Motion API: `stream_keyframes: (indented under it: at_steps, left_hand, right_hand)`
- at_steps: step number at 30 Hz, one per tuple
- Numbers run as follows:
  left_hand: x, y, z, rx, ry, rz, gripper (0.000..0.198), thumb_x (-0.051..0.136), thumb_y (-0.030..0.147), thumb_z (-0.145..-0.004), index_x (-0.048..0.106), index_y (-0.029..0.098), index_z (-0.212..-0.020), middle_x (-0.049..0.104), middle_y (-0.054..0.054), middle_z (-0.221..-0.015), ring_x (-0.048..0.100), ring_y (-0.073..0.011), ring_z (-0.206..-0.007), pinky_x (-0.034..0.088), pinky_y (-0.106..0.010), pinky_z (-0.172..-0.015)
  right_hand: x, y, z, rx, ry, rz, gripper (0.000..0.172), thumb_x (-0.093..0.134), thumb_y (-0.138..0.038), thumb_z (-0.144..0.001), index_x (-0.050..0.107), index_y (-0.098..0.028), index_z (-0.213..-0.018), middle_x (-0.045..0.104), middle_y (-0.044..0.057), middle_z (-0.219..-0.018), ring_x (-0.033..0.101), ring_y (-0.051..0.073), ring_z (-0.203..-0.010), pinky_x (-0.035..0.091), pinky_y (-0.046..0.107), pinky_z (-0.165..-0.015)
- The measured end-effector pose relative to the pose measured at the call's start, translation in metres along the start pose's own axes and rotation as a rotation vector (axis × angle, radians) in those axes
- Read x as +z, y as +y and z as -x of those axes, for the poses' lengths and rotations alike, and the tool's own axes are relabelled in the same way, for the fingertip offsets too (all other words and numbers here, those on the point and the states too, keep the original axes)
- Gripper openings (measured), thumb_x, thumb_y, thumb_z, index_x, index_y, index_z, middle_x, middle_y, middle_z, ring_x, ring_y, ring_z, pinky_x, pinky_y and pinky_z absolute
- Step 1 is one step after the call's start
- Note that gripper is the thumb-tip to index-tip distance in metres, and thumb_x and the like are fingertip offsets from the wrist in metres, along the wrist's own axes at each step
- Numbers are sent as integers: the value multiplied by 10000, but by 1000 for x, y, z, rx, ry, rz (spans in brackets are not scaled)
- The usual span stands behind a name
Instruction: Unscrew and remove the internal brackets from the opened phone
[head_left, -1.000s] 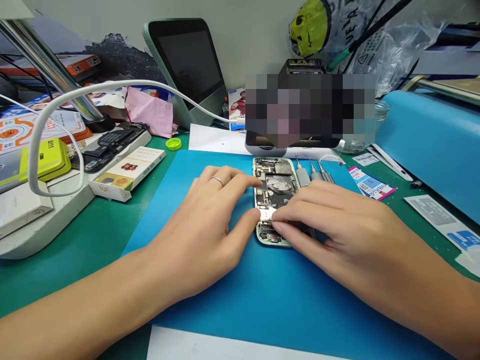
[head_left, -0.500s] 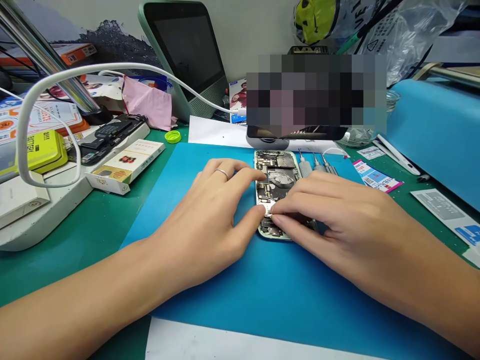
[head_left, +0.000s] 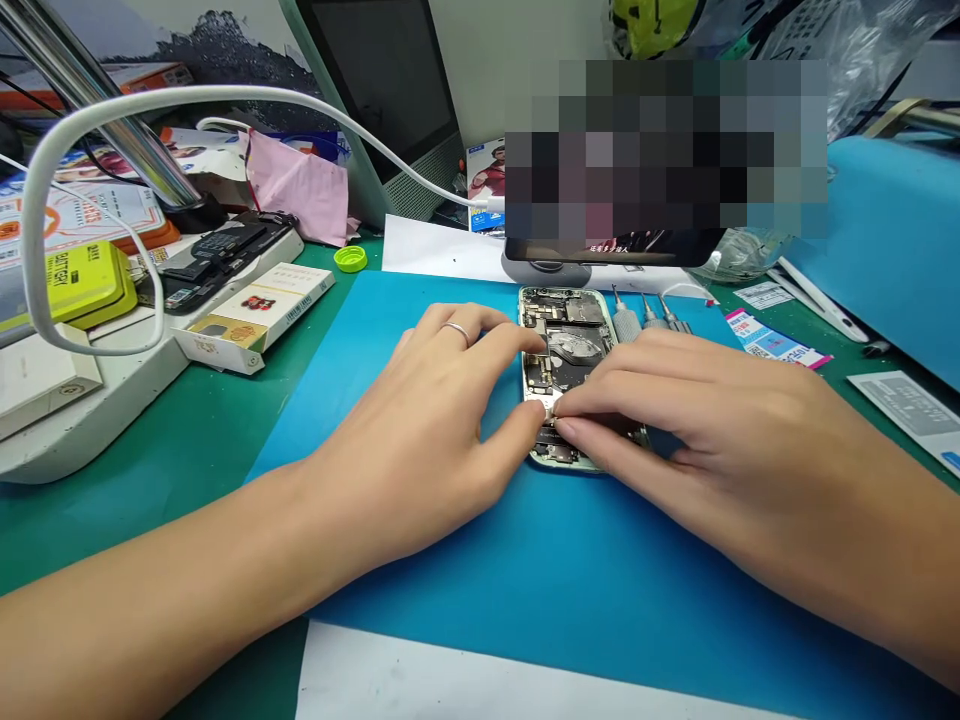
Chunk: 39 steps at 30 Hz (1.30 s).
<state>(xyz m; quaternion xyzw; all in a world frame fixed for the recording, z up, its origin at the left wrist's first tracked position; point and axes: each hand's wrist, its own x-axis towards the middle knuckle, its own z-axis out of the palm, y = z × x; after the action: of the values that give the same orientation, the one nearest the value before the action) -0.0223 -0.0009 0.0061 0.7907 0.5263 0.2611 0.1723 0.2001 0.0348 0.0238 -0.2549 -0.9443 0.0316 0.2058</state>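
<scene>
An opened smartphone [head_left: 574, 347], its inner boards and a round silvery patch bared, lies on a blue mat [head_left: 480, 560]. My left hand [head_left: 442, 430], a ring on one finger, holds the phone at its left side, index fingertip farther up and thumb tip lower down. Over the phone's lower right part, my right hand [head_left: 697, 440] pinches thumb and index finger together beside my left thumb. Whatever is in that pinch is too small and hidden to name. Several grey-handled screwdrivers [head_left: 627, 320] lie just beyond my right hand.
Behind the phone stands a partly blurred screen [head_left: 615, 250] on a round base. A white cable [head_left: 225, 92] arches across the left side. Small boxes [head_left: 259, 310], a yellow case [head_left: 88, 282] and a dark phone part [head_left: 225, 255] sit left; a blue object [head_left: 900, 250] stands right.
The camera view has shifted slightly, so everything sits a little higher and mostly farther right. Both hands keep nearly the same places on the phone.
</scene>
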Motion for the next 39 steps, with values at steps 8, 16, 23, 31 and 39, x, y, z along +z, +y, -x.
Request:
stream_keyframes:
  at_steps: [8, 16, 23, 31, 39]
  left_hand:
    - [-1, -1, -1, -3, -1, -20, 344, 624, 334, -1059, 679, 231, -1383, 678, -66, -1428, 561, -288, -1348, 511, -471, -1107]
    - [-2, 0, -1, -23, 22, 19, 300, 563, 285, -1074, 681, 264, -1348, 704, -34, -1397, 580, -272, -1344, 504, -452, -1126]
    - [-7, 5, 2, 27, 114, 82, 256, 477, 275, -1132, 692, 269, -1271, 706, 12, -1227, 596, -196, -1157, 468, -352, -974]
    - [-10, 5, 8, 77, 119, 114, 232, 495, 335, -1132, 721, 299, -1093, 674, 6, -964, 548, -217, -894, 394, -384, -763]
    - [-10, 4, 5, 101, 118, 87, 278, 512, 334, -1115, 715, 276, -935, 687, 34, -893, 563, -186, -829, 400, -379, -749]
  right_hand:
    - [-2, 1, -1, 24, 23, -5, 246, 570, -219, -1100, 751, -214, -933, 762, 42, -872, 727, 247, -862, 532, 400, -792]
    - [-4, 0, 2, 80, 66, 43, 239, 571, -269, -1104, 756, -248, -955, 791, 41, -906, 725, 259, -848, 528, 412, -744]
    - [-27, 22, 3, 320, 200, 98, 191, 651, -261, -1049, 776, -231, -908, 798, 16, -824, 705, 211, -684, 481, 382, -675]
    - [-38, 44, 2, 505, -29, -48, 244, 652, -273, -981, 804, -237, -794, 709, -30, -578, 583, 149, -478, 378, 322, -534]
    - [-32, 52, 6, 488, -19, -63, 275, 648, -335, -986, 804, -231, -786, 727, -18, -598, 603, 151, -513, 381, 318, -546]
